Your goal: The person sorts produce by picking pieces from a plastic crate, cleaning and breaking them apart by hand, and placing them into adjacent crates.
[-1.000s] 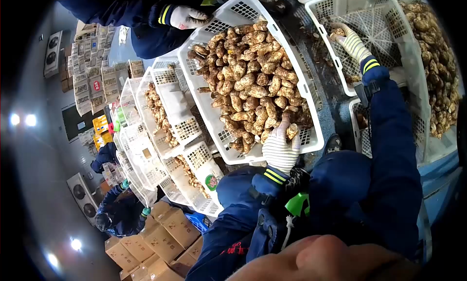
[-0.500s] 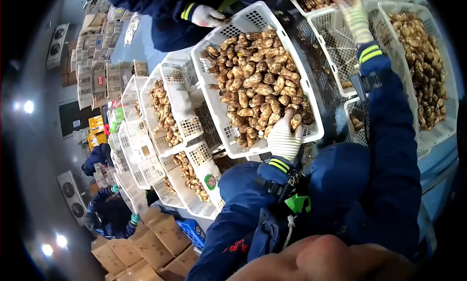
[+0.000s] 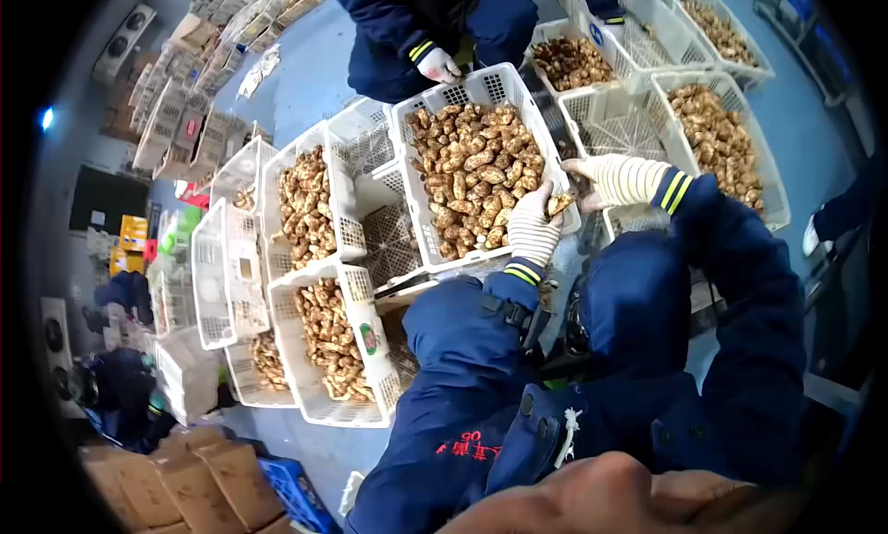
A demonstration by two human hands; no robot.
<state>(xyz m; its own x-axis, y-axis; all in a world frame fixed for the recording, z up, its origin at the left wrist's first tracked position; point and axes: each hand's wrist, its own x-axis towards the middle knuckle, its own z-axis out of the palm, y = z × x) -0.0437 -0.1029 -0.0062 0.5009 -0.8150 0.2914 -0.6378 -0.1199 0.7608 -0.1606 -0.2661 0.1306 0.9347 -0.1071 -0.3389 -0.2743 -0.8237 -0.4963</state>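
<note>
A white plastic crate [image 3: 563, 175] in front of me holds a heap of stubby brown-and-cream mushrooms [image 3: 476, 173]. My left hand [image 3: 534, 231], in a striped knit glove, is at the crate's near right corner, its fingers closed on one mushroom [image 3: 560, 204]. Just right of it is my right hand [image 3: 629, 180], gloved the same way. Its thumb and fingers are apart and point at that mushroom, with a small gap between. Nothing shows in the right hand.
A co-worker's gloved hand [image 3: 438, 66] is at the crate's far edge. More mushroom crates stand left [image 3: 346, 206] and right [image 3: 779, 187]. A lattice-bottomed crate [image 3: 566, 109] is beyond my right hand. Cardboard boxes [image 3: 236, 483] and a blue crate [image 3: 298, 492] lie lower left.
My right hand has come from above the right-hand crates to beside my left hand. My left hand has lifted a mushroom at the crate's edge. The camera view has shifted.
</note>
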